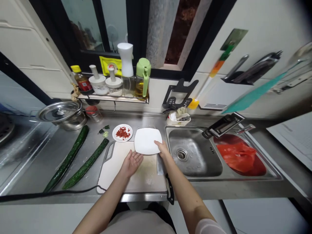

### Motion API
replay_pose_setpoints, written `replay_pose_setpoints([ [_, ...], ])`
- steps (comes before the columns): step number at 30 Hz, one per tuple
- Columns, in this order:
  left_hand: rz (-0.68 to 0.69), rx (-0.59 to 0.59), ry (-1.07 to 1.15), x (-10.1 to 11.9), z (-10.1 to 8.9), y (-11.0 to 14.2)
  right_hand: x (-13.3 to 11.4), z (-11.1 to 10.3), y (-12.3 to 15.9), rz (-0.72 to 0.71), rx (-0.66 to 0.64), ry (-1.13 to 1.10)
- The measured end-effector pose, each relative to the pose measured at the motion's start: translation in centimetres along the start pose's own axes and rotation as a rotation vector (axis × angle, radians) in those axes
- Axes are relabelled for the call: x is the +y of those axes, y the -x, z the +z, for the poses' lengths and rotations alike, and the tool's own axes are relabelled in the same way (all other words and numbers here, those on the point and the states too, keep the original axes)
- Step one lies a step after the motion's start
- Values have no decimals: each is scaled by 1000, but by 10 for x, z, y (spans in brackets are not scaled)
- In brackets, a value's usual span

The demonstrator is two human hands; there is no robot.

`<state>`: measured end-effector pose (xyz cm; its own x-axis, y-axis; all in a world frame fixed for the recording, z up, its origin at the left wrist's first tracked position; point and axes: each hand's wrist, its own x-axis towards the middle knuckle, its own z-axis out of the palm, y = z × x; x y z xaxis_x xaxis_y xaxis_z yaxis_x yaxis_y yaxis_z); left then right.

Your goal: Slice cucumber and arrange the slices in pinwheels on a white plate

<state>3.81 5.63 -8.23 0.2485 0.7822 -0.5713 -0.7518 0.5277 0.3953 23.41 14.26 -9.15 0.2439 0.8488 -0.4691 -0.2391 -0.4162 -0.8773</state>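
My right hand (pixel 161 148) grips the right edge of a white square plate (pixel 147 139), thumb on top. The plate is over the back edge of a white cutting board (pixel 114 169). Just below the plate's left front corner, my left hand (pixel 132 161) lies palm up with fingers spread; whether its fingertips touch the plate I cannot tell. A small round dish (pixel 115 136) of chopped red pieces (pixel 123 132) stands left of the plate. Two long cucumbers (pixel 69 156) lie to the left of the board. By the board's right edge is a knife with a black handle (pixel 170 190).
A steel sink (pixel 195 152) is on the right, with a red bag (pixel 237 156) in its second basin. A lidded pot (pixel 65 113) stands at the back left. Bottles and seasoning jars (pixel 97 85) line a wall rack. A black cord (pixel 48 195) crosses the front left.
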Motion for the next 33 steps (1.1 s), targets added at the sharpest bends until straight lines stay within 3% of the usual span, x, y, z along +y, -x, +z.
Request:
replay_pose_setpoints([
  [6,211,234,-322,15,11,-43,-10,18,-32,-79,47,195],
  [13,250,295,-493,35,15,-77,-15,18,-57,-171,89,387],
  [24,280,342,-570,37,16,-92,-22,16,-69,-247,120,821],
  [33,307,369,-575,36,21,-97,-26,15,-69,-238,127,960],
])
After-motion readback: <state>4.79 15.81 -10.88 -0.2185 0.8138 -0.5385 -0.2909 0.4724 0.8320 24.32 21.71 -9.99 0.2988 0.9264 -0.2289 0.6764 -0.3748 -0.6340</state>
